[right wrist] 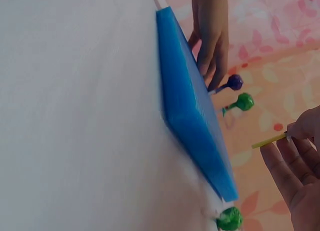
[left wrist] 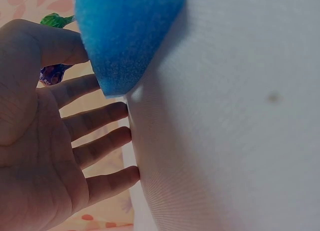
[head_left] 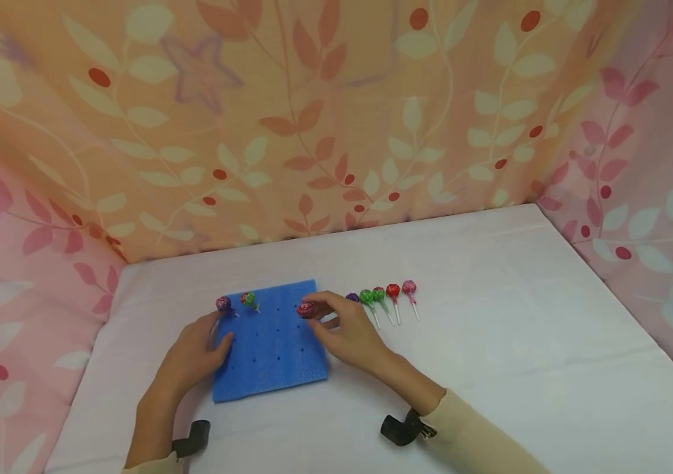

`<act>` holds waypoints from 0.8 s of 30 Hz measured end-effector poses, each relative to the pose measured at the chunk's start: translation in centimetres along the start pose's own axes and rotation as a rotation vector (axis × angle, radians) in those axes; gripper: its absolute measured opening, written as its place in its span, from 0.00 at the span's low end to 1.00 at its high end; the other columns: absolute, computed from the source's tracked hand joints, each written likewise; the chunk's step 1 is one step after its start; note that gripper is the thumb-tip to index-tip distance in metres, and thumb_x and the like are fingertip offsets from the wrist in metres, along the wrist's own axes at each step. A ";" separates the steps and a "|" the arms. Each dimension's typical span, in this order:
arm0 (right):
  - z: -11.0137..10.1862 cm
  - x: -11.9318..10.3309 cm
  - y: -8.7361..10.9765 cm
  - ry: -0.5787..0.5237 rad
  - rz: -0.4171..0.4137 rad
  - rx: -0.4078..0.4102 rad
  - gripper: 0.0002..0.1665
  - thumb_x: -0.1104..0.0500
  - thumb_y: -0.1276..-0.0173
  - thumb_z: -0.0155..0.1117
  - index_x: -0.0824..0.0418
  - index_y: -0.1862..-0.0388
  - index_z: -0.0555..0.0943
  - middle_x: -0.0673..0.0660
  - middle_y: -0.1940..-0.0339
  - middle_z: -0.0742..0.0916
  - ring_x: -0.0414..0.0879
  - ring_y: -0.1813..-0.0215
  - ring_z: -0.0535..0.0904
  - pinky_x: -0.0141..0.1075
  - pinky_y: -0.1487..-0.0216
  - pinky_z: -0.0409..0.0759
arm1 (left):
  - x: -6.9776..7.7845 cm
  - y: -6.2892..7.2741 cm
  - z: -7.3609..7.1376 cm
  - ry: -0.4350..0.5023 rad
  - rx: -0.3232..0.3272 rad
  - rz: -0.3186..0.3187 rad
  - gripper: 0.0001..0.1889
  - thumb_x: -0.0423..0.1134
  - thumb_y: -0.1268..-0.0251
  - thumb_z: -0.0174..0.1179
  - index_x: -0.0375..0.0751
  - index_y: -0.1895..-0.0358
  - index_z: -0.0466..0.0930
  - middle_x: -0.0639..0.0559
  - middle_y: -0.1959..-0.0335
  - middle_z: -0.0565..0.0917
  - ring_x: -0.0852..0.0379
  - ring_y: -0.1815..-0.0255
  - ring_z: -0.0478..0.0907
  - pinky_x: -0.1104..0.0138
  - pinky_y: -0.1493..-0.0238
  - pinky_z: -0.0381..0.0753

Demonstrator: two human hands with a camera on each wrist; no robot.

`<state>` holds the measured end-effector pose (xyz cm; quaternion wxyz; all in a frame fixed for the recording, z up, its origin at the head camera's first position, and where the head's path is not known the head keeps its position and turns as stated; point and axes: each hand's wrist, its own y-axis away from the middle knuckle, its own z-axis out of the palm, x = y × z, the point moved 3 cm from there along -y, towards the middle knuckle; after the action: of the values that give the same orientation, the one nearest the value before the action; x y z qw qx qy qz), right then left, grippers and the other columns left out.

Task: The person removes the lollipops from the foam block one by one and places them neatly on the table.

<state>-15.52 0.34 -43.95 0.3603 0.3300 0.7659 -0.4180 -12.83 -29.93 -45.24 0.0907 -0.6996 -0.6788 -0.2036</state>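
Note:
A blue foam board [head_left: 271, 339] dotted with small holes lies on the table. My left hand [head_left: 194, 352] rests at its left side, thumb over the top and the other fingers extended along the edge. Two lollipops stand in the back row of holes: a purple one [head_left: 224, 303] by my left fingertips and a green-and-red one [head_left: 248, 299] beside it. Above the board's right back part, my right hand [head_left: 350, 332] pinches a dark red lollipop [head_left: 305, 310]. Its yellow stick [right wrist: 269, 141] shows below the fingers in the right wrist view.
Right of the board, several lollipops lie in a row, among them a green one [head_left: 367, 297], a red one [head_left: 393, 290] and a pink one [head_left: 410, 288], partly behind my right hand. White cloth covers the table [head_left: 490, 342]; patterned curtains [head_left: 336, 118] enclose its back and sides.

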 end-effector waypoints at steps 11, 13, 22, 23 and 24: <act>-3.1 0.7 1.3 0.058 0.055 0.064 0.23 0.69 0.30 0.71 0.59 0.38 0.82 0.54 0.50 0.93 0.46 0.51 0.90 0.31 0.56 0.91 | 0.0 0.2 0.1 -0.003 -0.006 -0.008 0.35 0.47 0.21 0.57 0.30 0.20 0.62 0.27 0.22 0.69 0.23 0.21 0.64 0.29 0.24 0.65; -3.6 0.8 1.7 0.064 0.072 0.073 0.23 0.69 0.31 0.71 0.58 0.38 0.82 0.54 0.51 0.93 0.45 0.52 0.90 0.30 0.56 0.91 | 0.0 0.3 0.1 0.000 -0.007 -0.008 0.35 0.47 0.21 0.56 0.29 0.20 0.62 0.27 0.22 0.69 0.23 0.21 0.64 0.29 0.24 0.65; -5.0 1.5 3.0 0.060 0.107 0.141 0.26 0.70 0.33 0.73 0.60 0.37 0.83 0.55 0.51 0.93 0.48 0.52 0.90 0.30 0.57 0.91 | 0.2 0.2 0.0 -0.008 -0.012 -0.010 0.35 0.47 0.21 0.56 0.30 0.20 0.61 0.28 0.21 0.69 0.24 0.20 0.63 0.30 0.23 0.65; -5.0 1.5 3.1 0.055 0.108 0.146 0.26 0.71 0.33 0.73 0.60 0.37 0.83 0.56 0.51 0.93 0.49 0.52 0.90 0.30 0.57 0.91 | 0.3 0.2 0.0 -0.008 -0.013 -0.009 0.35 0.47 0.21 0.56 0.30 0.20 0.61 0.28 0.21 0.68 0.24 0.20 0.63 0.30 0.23 0.64; -5.1 1.6 3.2 0.053 0.105 0.149 0.25 0.71 0.33 0.73 0.61 0.37 0.83 0.56 0.51 0.93 0.50 0.52 0.90 0.30 0.57 0.91 | 0.3 0.1 0.0 -0.008 -0.013 -0.009 0.35 0.47 0.21 0.56 0.30 0.20 0.61 0.28 0.21 0.68 0.24 0.20 0.63 0.30 0.23 0.64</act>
<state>-15.23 6.55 -44.59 0.3357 0.4064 0.7236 -0.4456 -12.68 -29.69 -45.12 0.0825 -0.6980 -0.6810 -0.2057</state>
